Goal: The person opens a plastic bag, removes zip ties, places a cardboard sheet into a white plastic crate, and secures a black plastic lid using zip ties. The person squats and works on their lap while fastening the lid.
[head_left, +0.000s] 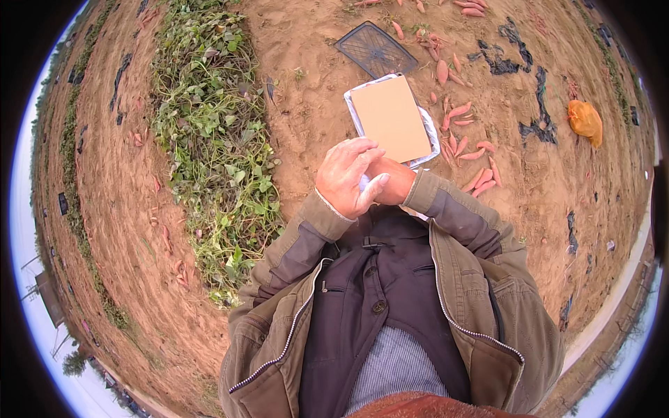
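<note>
My two hands meet in front of my chest, just at the near edge of a tan cardboard sheet. My left hand point(348, 175) is closed, its fingers bent over my right hand and its thumb pointing across toward the right wrist. A small bit of something white point(364, 182) shows between them, too little to name. The fingers of my right hand point(391, 177) are hidden behind the left. Beneath the hands on the soil, the cardboard sheet point(392, 118) lies over a shallow box with a white plastic liner point(432, 132) sticking out around its rim.
A black plastic crate point(376, 50) lies just beyond the box. Several pink sweet potatoes point(458, 111) are scattered to its right. Green vines point(209, 132) run along the left. Torn black film point(540, 115) and an orange bag point(585, 122) lie farther right.
</note>
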`<control>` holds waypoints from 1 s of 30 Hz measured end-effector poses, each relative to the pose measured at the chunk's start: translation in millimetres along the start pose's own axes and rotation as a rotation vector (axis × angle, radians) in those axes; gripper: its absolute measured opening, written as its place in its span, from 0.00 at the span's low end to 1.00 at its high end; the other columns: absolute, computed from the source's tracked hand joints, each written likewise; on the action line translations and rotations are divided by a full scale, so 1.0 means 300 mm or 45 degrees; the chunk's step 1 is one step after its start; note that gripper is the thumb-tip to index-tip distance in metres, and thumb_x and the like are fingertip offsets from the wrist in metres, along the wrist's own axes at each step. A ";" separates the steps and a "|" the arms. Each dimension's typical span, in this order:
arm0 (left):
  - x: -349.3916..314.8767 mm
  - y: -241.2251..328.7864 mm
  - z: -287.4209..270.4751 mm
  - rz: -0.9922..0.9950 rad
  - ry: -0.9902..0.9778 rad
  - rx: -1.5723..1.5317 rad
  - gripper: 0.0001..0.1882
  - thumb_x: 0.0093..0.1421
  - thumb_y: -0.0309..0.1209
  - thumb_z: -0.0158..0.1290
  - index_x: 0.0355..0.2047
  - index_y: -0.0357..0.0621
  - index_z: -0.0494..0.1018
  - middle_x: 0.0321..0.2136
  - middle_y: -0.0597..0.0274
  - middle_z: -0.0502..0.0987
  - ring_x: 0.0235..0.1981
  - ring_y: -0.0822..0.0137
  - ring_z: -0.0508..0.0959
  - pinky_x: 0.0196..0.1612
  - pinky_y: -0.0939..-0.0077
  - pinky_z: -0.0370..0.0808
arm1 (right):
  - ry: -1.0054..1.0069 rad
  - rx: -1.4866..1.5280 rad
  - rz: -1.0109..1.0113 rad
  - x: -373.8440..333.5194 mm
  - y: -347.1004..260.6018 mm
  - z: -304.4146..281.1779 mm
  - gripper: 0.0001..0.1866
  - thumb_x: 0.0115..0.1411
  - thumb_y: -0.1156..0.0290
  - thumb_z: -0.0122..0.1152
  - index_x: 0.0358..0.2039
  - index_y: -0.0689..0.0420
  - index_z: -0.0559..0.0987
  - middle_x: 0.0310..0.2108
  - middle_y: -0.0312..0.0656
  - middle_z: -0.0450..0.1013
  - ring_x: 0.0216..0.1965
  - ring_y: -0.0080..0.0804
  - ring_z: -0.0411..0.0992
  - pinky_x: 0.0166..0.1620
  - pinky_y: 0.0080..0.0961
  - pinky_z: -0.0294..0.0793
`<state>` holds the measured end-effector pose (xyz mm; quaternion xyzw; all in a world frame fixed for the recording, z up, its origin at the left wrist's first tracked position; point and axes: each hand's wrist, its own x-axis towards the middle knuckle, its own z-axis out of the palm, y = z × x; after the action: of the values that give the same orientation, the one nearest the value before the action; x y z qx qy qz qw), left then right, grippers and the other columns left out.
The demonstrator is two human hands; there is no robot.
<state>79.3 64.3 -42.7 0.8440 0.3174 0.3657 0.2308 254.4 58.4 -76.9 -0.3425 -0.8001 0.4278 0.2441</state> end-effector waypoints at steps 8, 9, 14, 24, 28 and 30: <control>-0.062 -0.121 -0.093 -0.284 0.109 -0.255 0.28 0.70 0.36 0.58 0.65 0.31 0.69 0.59 0.41 0.76 0.62 0.47 0.76 0.66 0.55 0.72 | -0.004 -0.272 0.813 -0.027 0.258 0.105 0.13 0.53 0.68 0.67 0.38 0.60 0.82 0.37 0.56 0.82 0.43 0.61 0.81 0.48 0.51 0.79; -0.070 -0.132 -0.089 -0.452 0.113 -0.523 0.27 0.71 0.35 0.58 0.65 0.31 0.69 0.58 0.43 0.76 0.60 0.51 0.78 0.65 0.57 0.73 | 0.006 -0.283 0.998 -0.034 0.318 0.112 0.14 0.53 0.68 0.68 0.39 0.60 0.82 0.37 0.56 0.82 0.43 0.61 0.81 0.48 0.51 0.79; -0.146 -0.266 -0.101 -0.748 -0.187 -0.808 0.25 0.71 0.34 0.59 0.64 0.32 0.71 0.52 0.50 0.80 0.52 0.60 0.82 0.56 0.65 0.80 | 0.245 -0.231 1.486 -0.219 0.612 0.154 0.18 0.52 0.65 0.70 0.42 0.60 0.81 0.40 0.56 0.82 0.46 0.59 0.80 0.50 0.50 0.79; -0.116 -0.485 0.069 -0.401 -1.015 -0.498 0.19 0.72 0.36 0.59 0.55 0.34 0.77 0.44 0.45 0.86 0.45 0.55 0.87 0.49 0.64 0.83 | 0.148 0.006 2.070 -0.556 0.741 0.420 0.27 0.49 0.60 0.74 0.48 0.60 0.81 0.45 0.57 0.81 0.50 0.57 0.79 0.54 0.48 0.78; 0.006 -0.642 0.070 -0.399 -1.049 -0.381 0.18 0.72 0.38 0.58 0.53 0.36 0.79 0.44 0.43 0.85 0.46 0.50 0.87 0.49 0.61 0.82 | 0.127 0.061 1.993 -0.394 0.865 0.427 0.31 0.48 0.59 0.76 0.50 0.60 0.81 0.47 0.57 0.81 0.52 0.56 0.79 0.56 0.47 0.77; 0.130 -0.724 0.060 -0.459 -1.072 -0.355 0.19 0.71 0.38 0.59 0.54 0.35 0.79 0.44 0.43 0.86 0.46 0.52 0.87 0.49 0.62 0.83 | 0.172 0.063 1.926 -0.288 0.943 0.349 0.33 0.47 0.58 0.77 0.52 0.60 0.80 0.48 0.58 0.81 0.53 0.55 0.79 0.57 0.47 0.77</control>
<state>34.1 239.1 -170.7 0.8112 0.2856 -0.0149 0.5100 334.6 51.8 -380.2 -0.8177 -0.3206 0.4744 -0.0596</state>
